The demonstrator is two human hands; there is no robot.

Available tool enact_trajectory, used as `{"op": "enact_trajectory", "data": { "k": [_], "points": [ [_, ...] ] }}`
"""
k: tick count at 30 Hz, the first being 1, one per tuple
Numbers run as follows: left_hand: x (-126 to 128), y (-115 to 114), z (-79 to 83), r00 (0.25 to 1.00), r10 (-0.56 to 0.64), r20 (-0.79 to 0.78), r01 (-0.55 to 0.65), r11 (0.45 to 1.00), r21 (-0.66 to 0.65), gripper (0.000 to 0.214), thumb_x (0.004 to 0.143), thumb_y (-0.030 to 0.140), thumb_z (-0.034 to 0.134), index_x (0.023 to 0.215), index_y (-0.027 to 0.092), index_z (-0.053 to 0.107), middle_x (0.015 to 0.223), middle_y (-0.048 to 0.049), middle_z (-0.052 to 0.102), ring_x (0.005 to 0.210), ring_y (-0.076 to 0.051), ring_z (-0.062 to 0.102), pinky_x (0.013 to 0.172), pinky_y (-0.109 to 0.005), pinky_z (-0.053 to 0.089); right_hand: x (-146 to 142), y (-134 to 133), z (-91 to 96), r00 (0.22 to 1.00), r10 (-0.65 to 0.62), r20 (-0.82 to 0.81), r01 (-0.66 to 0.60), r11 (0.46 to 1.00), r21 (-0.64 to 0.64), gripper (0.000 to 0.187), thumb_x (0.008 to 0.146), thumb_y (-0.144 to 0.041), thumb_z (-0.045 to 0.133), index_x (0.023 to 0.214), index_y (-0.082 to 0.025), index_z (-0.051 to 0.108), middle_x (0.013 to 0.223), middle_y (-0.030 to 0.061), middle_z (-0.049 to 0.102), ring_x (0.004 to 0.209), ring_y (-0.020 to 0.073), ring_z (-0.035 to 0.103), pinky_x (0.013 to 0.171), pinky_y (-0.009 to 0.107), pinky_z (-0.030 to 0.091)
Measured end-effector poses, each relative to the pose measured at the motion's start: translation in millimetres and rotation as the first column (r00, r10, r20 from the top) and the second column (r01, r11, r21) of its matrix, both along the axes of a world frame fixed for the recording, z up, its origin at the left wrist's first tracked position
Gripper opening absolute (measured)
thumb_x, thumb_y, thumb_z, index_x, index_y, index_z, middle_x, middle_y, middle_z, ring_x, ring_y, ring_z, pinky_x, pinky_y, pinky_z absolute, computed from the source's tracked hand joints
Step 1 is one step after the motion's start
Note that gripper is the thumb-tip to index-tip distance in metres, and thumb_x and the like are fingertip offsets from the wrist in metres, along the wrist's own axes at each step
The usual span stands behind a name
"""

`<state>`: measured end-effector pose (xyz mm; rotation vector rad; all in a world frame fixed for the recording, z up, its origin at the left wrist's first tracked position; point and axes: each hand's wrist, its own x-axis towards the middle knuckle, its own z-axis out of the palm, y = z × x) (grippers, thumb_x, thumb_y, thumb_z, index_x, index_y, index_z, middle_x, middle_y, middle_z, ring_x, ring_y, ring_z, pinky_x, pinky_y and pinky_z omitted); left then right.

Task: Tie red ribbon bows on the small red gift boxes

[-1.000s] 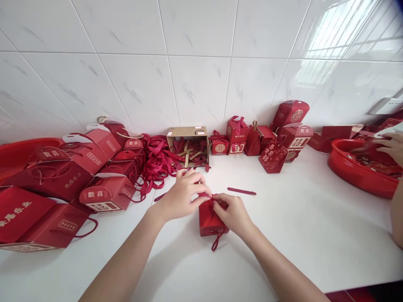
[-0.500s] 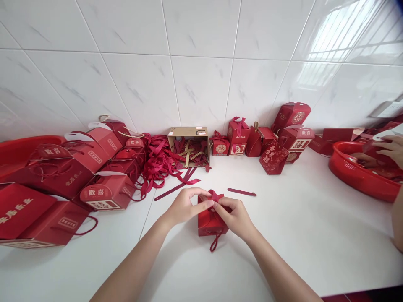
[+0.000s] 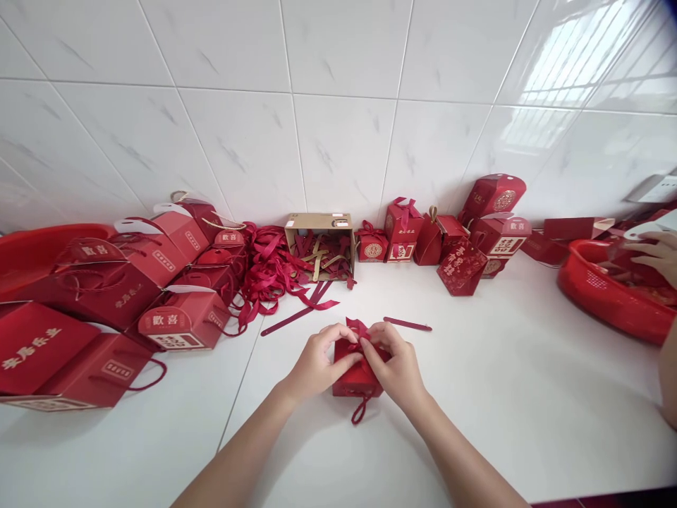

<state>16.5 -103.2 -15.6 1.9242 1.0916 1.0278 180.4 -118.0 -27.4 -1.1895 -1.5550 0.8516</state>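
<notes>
A small red gift box (image 3: 353, 379) stands on the white counter (image 3: 476, 395) in front of me, with a dark red ribbon (image 3: 358, 330) across its top and a ribbon loop hanging at its near side. My left hand (image 3: 317, 361) pinches the ribbon from the left, fingers closed on it. My right hand (image 3: 394, 361) pinches the same ribbon from the right, so both hands meet over the box top. A loose ribbon strip (image 3: 407, 324) lies just beyond the box.
Larger red gift boxes (image 3: 174, 321) are piled at the left. A cardboard box of ribbons (image 3: 319, 243) sits by the tiled wall beside a ribbon heap (image 3: 267, 271). Small finished boxes (image 3: 460, 264) stand right of it. Another person's hand (image 3: 659, 255) reaches over a red basin (image 3: 603, 300).
My left hand has drawn back from over the box to its left side, and both hands have closed in on the ribbon at the box top. The box sits slightly nearer.
</notes>
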Motion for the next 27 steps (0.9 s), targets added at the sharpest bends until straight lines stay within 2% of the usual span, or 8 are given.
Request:
{"op": "enact_trajectory", "data": {
  "k": [6, 11, 14, 16, 19, 22, 25, 27],
  "points": [
    [1, 2, -13.6, 0.995, 0.088, 0.038, -0.09, 0.995, 0.052, 0.008, 0.083, 0.018, 0.055, 0.078, 0.021, 0.061, 0.079, -0.0009, 0.069, 0.076, -0.016, 0.065, 0.074, -0.028, 0.054, 5, -2, -1.1, 0.993, 0.007, 0.117, -0.021, 0.992, 0.125, 0.017, 0.089, -0.028, 0.052, 0.091, -0.022, 0.068, 0.088, 0.0068, 0.069, 0.073, 0.019, 0.065, 0.061, 0.03, 0.053],
    [2, 2, -17.1, 0.99, 0.122, 0.067, -0.127, 0.989, 0.072, 0.008, 0.083, 0.021, 0.058, 0.077, 0.021, 0.063, 0.079, -0.0018, 0.071, 0.076, -0.017, 0.067, 0.074, -0.03, 0.055, 6, -5, -8.8, 0.988, -0.011, 0.154, -0.013, 0.988, 0.156, 0.021, 0.087, -0.026, 0.054, 0.096, -0.023, 0.072, 0.087, 0.0084, 0.066, 0.065, 0.0181, 0.061, 0.056, 0.032, 0.053],
    [3, 1, -17.7, 0.989, 0.124, 0.083, -0.13, 0.988, 0.08, 0.008, 0.084, 0.021, 0.058, 0.077, 0.022, 0.064, 0.081, -0.0015, 0.072, 0.077, -0.018, 0.068, 0.083, -0.034, 0.055, 4, -5, -12.8, 0.99, -0.041, 0.131, 0.024, 0.991, 0.134, 0.02, 0.088, -0.027, 0.053, 0.088, -0.022, 0.073, 0.09, 0.0097, 0.063, 0.07, 0.0191, 0.061, 0.058, 0.034, 0.053],
    [4, 1, -17.8, 0.989, 0.12, 0.09, -0.128, 0.988, 0.086, 0.009, 0.084, 0.022, 0.058, 0.079, 0.022, 0.065, 0.081, -0.0008, 0.073, 0.078, -0.017, 0.069, 0.093, -0.038, 0.052, 4, -5, -14.6, 0.991, -0.066, 0.116, 0.054, 0.993, 0.102, 0.018, 0.086, -0.03, 0.056, 0.083, -0.022, 0.072, 0.101, 0.0116, 0.061, 0.088, 0.024, 0.061, 0.072, 0.039, 0.055],
    [5, 1, -18.9, 0.989, 0.114, 0.099, -0.123, 0.988, 0.09, 0.01, 0.085, 0.022, 0.057, 0.081, 0.022, 0.066, 0.082, -0.0001, 0.074, 0.077, -0.017, 0.069, 0.103, -0.042, 0.047, 4, -5, -16.9, 0.991, -0.06, 0.122, 0.059, 0.998, 0.013, 0.018, 0.086, -0.033, 0.057, 0.079, -0.023, 0.071, 0.127, 0.0118, 0.054, 0.123, 0.0322, 0.044, 0.097, 0.053, 0.042],
    [8, 3, -21.9, 0.988, 0.114, 0.107, -0.124, 0.989, 0.086, 0.01, 0.085, 0.021, 0.057, 0.081, 0.022, 0.066, 0.081, 0.0003, 0.074, 0.076, -0.016, 0.069, 0.105, -0.042, 0.044, 2, -4, -19.6, 0.993, -0.028, 0.118, 0.034, 0.998, -0.051, 0.023, 0.089, -0.035, 0.052, 0.08, -0.024, 0.07, 0.142, 0.0084, 0.045, 0.138, 0.0329, 0.025, 0.107, 0.06, 0.028],
    [10, 9, -25.0, 0.984, 0.145, 0.108, -0.153, 0.985, 0.077, 0.006, 0.083, 0.022, 0.06, 0.082, 0.021, 0.066, 0.082, -0.0007, 0.073, 0.078, -0.016, 0.069, 0.1, -0.039, 0.049, 0, -4, -22.0, 0.999, 0.012, 0.042, -0.008, 0.995, -0.096, 0.029, 0.091, -0.038, 0.048, 0.078, -0.023, 0.069, 0.146, 0.0077, 0.041, 0.141, 0.0303, 0.023, 0.111, 0.056, 0.024],
    [11, 12, -25.5, 0.969, 0.22, 0.111, -0.23, 0.97, 0.083, 0.007, 0.084, 0.024, 0.06, 0.088, 0.021, 0.064, 0.092, -0.0039, 0.07, 0.091, -0.019, 0.066, 0.096, -0.04, 0.05, -2, -5, -23.2, 1.0, 0.002, -0.024, -0.005, 0.993, -0.12, 0.031, 0.091, -0.04, 0.047, 0.079, -0.022, 0.069, 0.148, 0.0087, 0.038, 0.14, 0.0301, 0.025, 0.112, 0.054, 0.023]
  ]
}}
